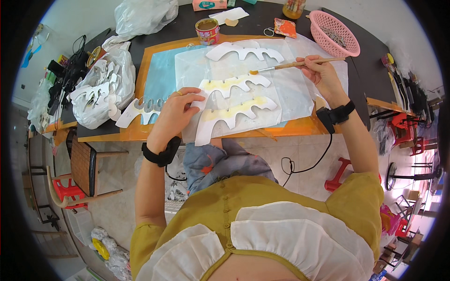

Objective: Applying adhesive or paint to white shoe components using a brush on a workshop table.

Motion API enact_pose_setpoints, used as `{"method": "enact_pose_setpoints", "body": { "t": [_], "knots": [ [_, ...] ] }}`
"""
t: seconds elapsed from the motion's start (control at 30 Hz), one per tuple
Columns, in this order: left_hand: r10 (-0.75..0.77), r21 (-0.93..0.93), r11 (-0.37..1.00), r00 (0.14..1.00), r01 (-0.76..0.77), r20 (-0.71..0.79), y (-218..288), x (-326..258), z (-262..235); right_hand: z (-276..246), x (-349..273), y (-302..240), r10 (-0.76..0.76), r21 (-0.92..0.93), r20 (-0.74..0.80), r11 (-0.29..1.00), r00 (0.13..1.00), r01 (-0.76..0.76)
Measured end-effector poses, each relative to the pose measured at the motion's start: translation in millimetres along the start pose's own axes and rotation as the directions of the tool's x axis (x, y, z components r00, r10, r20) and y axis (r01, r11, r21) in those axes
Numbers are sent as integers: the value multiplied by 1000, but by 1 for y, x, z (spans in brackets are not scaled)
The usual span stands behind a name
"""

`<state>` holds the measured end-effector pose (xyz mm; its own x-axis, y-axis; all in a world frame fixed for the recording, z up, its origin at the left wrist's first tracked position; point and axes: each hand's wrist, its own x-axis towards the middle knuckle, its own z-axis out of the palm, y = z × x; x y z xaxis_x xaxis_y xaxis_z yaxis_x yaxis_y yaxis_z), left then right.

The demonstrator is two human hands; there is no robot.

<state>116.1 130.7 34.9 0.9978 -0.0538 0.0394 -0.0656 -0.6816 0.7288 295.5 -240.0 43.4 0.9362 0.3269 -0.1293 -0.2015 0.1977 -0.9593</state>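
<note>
My right hand is closed around the wooden handle of a paintbrush. The brush's yellowish bristles are at the upper edge of the middle white scalloped cut-out. Bent fingers of my left hand hold the left end of that cut-out, partly covering it. Just below lies another scalloped cut-out; both have yellow smears along their upper edges. A cleaner white cut-out lies farther back. All three rest on a translucent sheet. One more cut-out lies left of my left hand.
An open can of brownish stuff stands behind the cut-outs. At the back right are a pink basket of small metal pieces, an orange packet and a jar. A plastic bag of white cut-outs sits left. Cables hang from both wristbands.
</note>
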Motion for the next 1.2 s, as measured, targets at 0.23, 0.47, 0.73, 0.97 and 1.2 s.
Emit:
{"method": "enact_pose_setpoints", "body": {
  "t": [0.23, 0.47, 0.73, 0.97, 1.2],
  "knots": [
    [11, 11, 1000, 1000, -11, -5, 1, 0, 0, -8, -8, -1, 20, -53, -14, 998, 1000, -20],
    [0, 2, 1000, 1000, 0, -6, 2, 0, -1, 6, -6, -1, 19, -9, 2, 1000, 1000, -19],
    [20, 13, 1000, 1000, -20, -20, -1, -1, 1, 3, -5, -1, -43, -71, -20, 997, 999, 41],
    [0, 21, 1000, 1000, 0, -8, 2, -1, -1, 21, -13, 0, -34, -85, 38, 996, 999, 37],
    [27, 11, 1000, 999, -27, -18, 0, -1, 0, 38, -12, 5, -73, -95, 52, 992, 996, 78]
  ]
}}
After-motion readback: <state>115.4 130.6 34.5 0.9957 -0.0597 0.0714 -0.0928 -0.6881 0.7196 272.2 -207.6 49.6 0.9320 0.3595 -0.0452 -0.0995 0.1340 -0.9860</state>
